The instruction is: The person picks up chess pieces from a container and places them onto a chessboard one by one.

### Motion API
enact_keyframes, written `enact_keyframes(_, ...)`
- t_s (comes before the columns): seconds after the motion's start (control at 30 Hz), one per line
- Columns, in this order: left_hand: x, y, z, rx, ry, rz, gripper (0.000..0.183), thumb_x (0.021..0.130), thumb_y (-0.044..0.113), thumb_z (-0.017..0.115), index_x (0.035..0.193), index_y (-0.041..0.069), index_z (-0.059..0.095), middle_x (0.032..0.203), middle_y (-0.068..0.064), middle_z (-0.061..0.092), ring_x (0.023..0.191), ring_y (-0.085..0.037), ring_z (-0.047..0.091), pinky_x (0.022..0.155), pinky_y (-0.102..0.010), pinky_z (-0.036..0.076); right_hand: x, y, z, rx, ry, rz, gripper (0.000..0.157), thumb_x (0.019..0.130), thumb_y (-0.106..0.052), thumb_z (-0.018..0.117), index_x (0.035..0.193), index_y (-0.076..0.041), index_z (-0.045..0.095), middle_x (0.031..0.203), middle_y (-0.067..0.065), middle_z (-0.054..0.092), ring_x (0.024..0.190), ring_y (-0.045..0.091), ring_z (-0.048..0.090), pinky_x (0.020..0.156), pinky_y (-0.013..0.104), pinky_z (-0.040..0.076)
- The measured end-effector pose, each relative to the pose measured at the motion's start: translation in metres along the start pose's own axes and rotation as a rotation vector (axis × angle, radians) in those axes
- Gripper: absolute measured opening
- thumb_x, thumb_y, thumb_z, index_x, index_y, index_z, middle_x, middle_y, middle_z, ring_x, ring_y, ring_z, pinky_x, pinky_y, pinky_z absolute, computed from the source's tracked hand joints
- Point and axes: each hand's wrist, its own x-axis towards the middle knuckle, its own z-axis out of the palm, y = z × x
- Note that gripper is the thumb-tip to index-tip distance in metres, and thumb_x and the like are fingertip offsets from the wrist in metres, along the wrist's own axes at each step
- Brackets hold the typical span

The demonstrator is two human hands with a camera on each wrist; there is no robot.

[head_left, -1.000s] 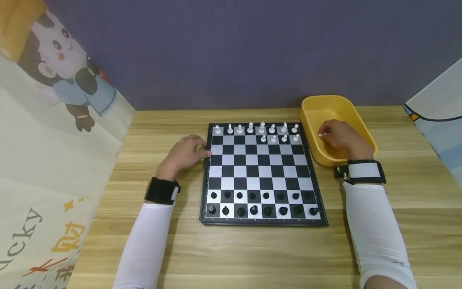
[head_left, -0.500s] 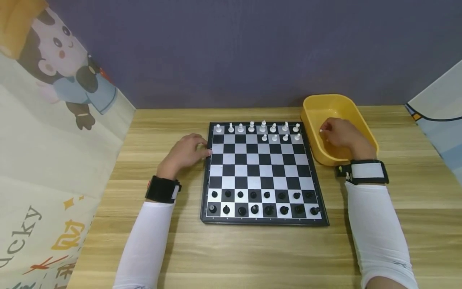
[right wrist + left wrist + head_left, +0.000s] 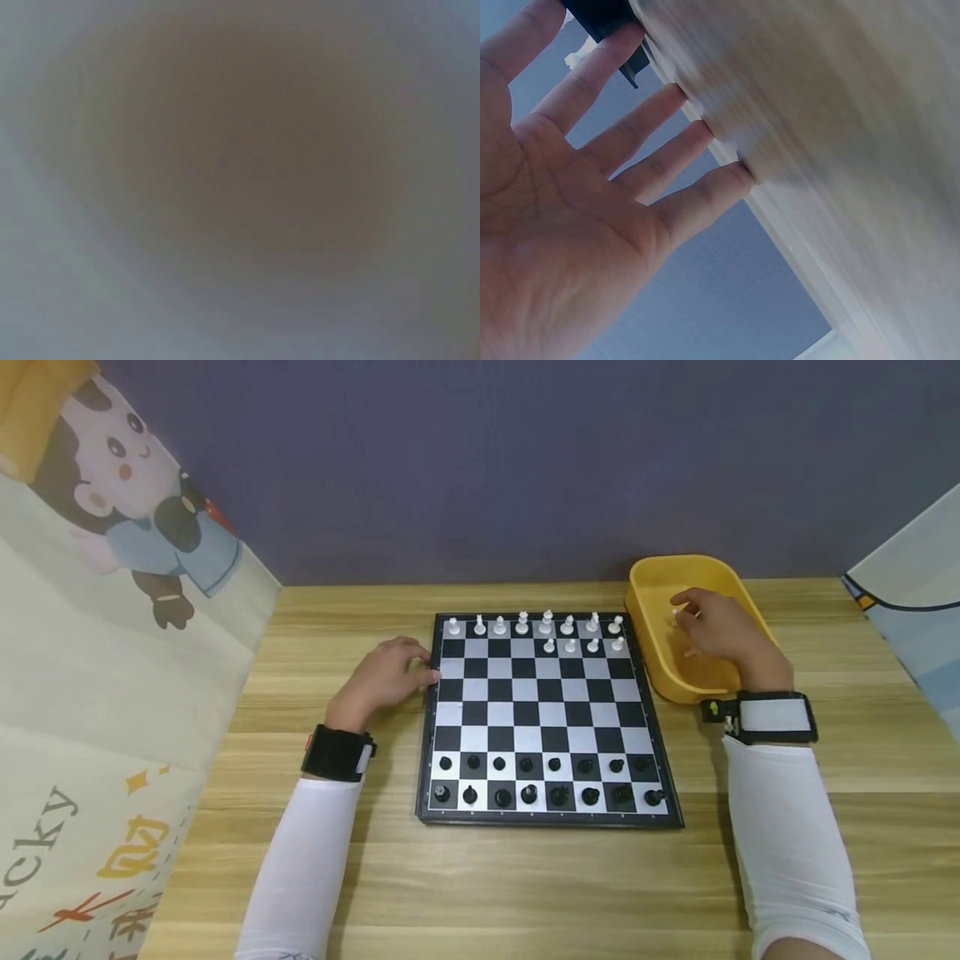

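My left hand (image 3: 384, 678) rests at the left edge of the chessboard (image 3: 489, 691), thumb on the frame. In the left wrist view the fingers are spread and nearly straight, with fingertips on the table. My right hand (image 3: 716, 625) is inside the yellow tray (image 3: 651, 652), pinching a small white chess piece (image 3: 675, 616) between thumb and forefinger. Another pale piece (image 3: 692, 652) shows below that hand in the tray. White pieces (image 3: 522, 624) fill the board's far row, with several white pawns (image 3: 571, 646) at the right of the row before it. The right wrist view is only a blur.
Black chess pieces (image 3: 528, 793) stand in the two near rows of the board. The wooden table (image 3: 540, 889) extends in front and to both sides. A dark blue panel (image 3: 480, 477) rises behind it, and a printed cloth (image 3: 90, 677) hangs at the left.
My right hand has shifted slightly back and to the right within the tray, its fingers more extended and turning the white piece upright. The left hand and the board pieces stay put.
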Motion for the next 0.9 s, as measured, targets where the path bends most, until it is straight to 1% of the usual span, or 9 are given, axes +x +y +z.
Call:
enact_keyframes(0.07,0.000,0.000,0.000,-0.001,-0.002,0.000,0.046,0.086,0.049,0.054,0.118,0.015,0.058,0.137,-0.011,0.042,0.128,-0.031,0.033,0.103,-0.047,0.022,-0.001,-0.002,-0.003,-0.015,0.036,-0.017,0.032,0.096,-0.023,0.037,0.116,-0.001,0.052,0.101,0.019,0.057,0.077,0.028,0.052,0.067,0.041,0.040)
enact_keyframes(0.17,0.000,-0.001,0.000,-0.001,-0.004,0.000,0.047,0.086,0.049,0.054,0.118,0.015,0.058,0.137,-0.011,0.041,0.128,-0.031,0.033,0.103,-0.047,0.021,-0.003,-0.007,-0.008,-0.002,0.070,-0.013,0.031,0.096,-0.026,0.038,0.110,-0.005,0.056,0.097,0.014,0.059,0.077,0.026,0.051,0.064,0.040,0.038)
enact_keyframes(0.3,0.000,-0.001,0.000,0.004,-0.004,-0.005,0.046,0.086,0.050,0.054,0.118,0.016,0.058,0.137,-0.010,0.041,0.128,-0.030,0.033,0.103,-0.046,0.022,-0.007,-0.013,-0.012,0.028,0.090,-0.015,0.031,0.095,-0.030,0.042,0.108,-0.006,0.057,0.094,0.012,0.060,0.077,0.024,0.052,0.063,0.039,0.040)
enact_keyframes(0.47,-0.001,-0.001,-0.001,0.003,-0.006,-0.001,0.045,0.086,0.049,0.054,0.117,0.016,0.058,0.137,-0.010,0.042,0.127,-0.029,0.034,0.103,-0.045,0.023,-0.011,-0.022,-0.018,0.040,0.104,-0.011,0.032,0.094,-0.034,0.044,0.106,-0.007,0.057,0.097,0.012,0.058,0.076,0.025,0.054,0.064,0.040,0.042)
enact_keyframes(0.63,0.000,-0.001,0.000,0.003,-0.008,-0.005,0.045,0.086,0.049,0.054,0.117,0.016,0.058,0.137,-0.009,0.042,0.128,-0.029,0.034,0.103,-0.045,0.023,-0.012,-0.031,-0.022,0.040,0.101,0.021,0.037,0.092,-0.041,0.046,0.107,-0.009,0.057,0.101,0.013,0.058,0.082,0.026,0.054,0.066,0.041,0.041)
enact_keyframes(0.7,0.000,-0.001,0.000,0.004,-0.009,-0.010,0.046,0.086,0.049,0.054,0.117,0.016,0.058,0.137,-0.009,0.041,0.128,-0.029,0.034,0.103,-0.045,0.023,-0.013,-0.034,-0.023,0.043,0.112,0.025,0.038,0.091,-0.043,0.047,0.106,-0.009,0.057,0.102,0.012,0.057,0.085,0.027,0.052,0.067,0.041,0.041)
enact_keyframes(0.77,0.001,-0.002,0.000,0.003,-0.010,-0.012,0.046,0.086,0.049,0.055,0.118,0.016,0.058,0.137,-0.010,0.041,0.128,-0.029,0.033,0.102,-0.046,0.023,-0.013,-0.038,-0.024,0.042,0.132,0.020,0.038,0.091,-0.043,0.049,0.105,-0.010,0.057,0.101,0.010,0.056,0.086,0.026,0.051,0.067,0.041,0.040)
enact_keyframes(0.9,0.001,-0.002,0.000,0.001,-0.015,-0.008,0.047,0.086,0.050,0.055,0.118,0.015,0.057,0.137,-0.010,0.041,0.128,-0.030,0.034,0.102,-0.046,0.023,-0.013,-0.046,-0.023,0.048,0.183,-0.020,0.034,0.090,-0.041,0.051,0.103,-0.011,0.059,0.094,0.006,0.055,0.083,0.024,0.048,0.067,0.040,0.038)
